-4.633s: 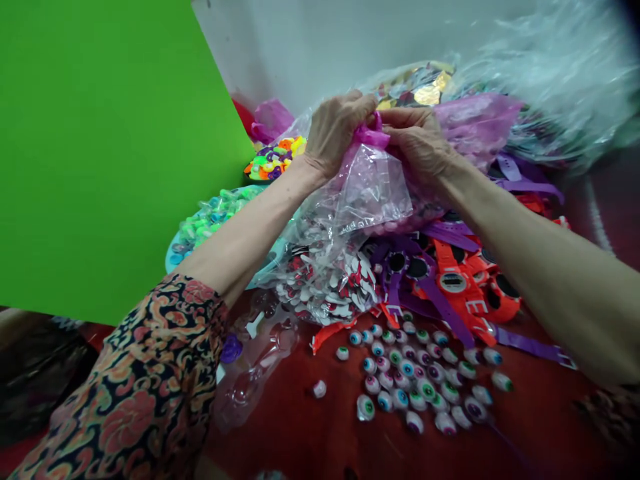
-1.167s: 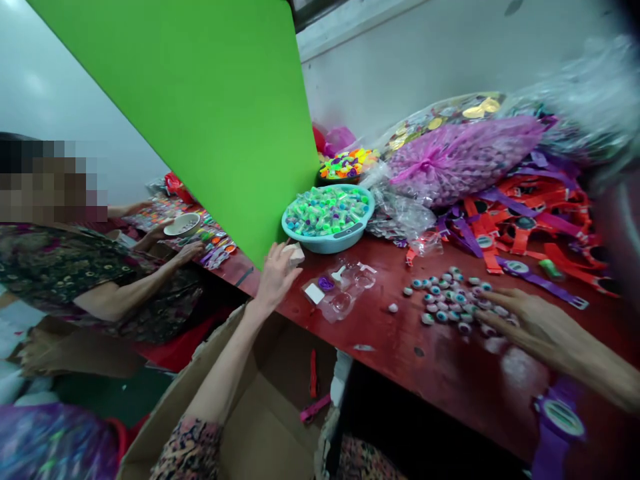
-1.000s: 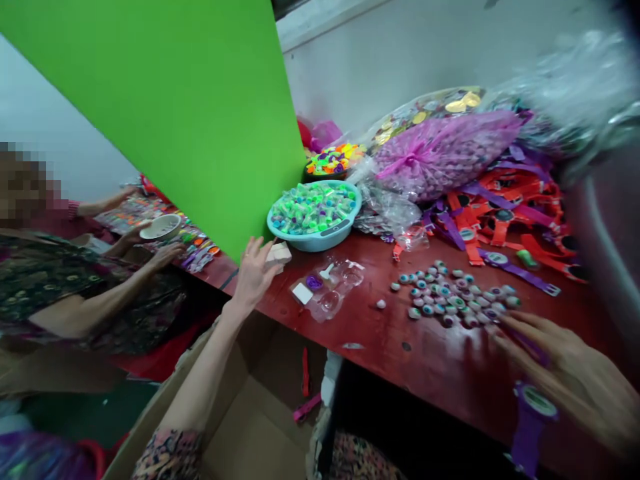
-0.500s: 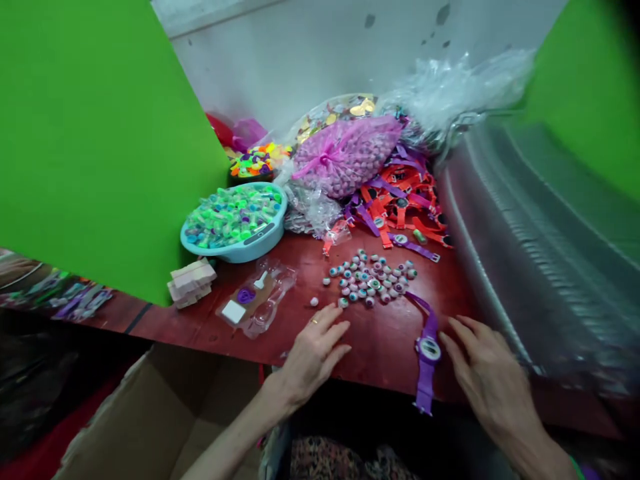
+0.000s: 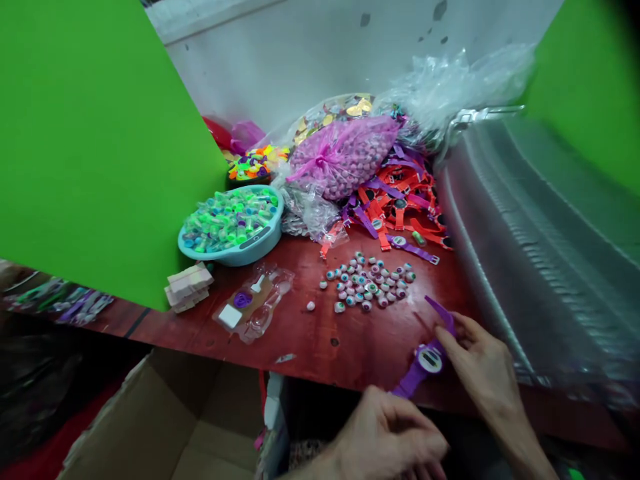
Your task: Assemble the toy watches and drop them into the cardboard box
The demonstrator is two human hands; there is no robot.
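Note:
A purple toy wristwatch (image 5: pixel 430 360) with a white dial lies at an angle near the table's front edge. My right hand (image 5: pixel 483 367) is closed on its upper strap, pinching it between thumb and fingers. My left hand (image 5: pixel 385 437) is in front of the watch, past the table edge, with its fingers curled. The watch's lower strap passes out of sight behind that hand; what the curled fingers hold is hidden. Beyond the watch, several eyeball-like beads (image 5: pixel 373 283) are spread over the dark red table (image 5: pixel 310 347).
A light blue basin (image 5: pixel 250 250) of small green-capped tubes stands at left. A clear blister tray (image 5: pixel 260 313) lies before it. Red and purple watches (image 5: pixel 400 193) are heaped behind, beside a pink bag (image 5: pixel 345 157). Stacked clear plastic trays (image 5: pixel 500 233) border the right; an open carton (image 5: pixel 165 413) is below.
My right hand has taken hold of the watch's upper strap, and the watch has turned to a slant. My left hand has come from beside the beads down and right to the watch's lower end.

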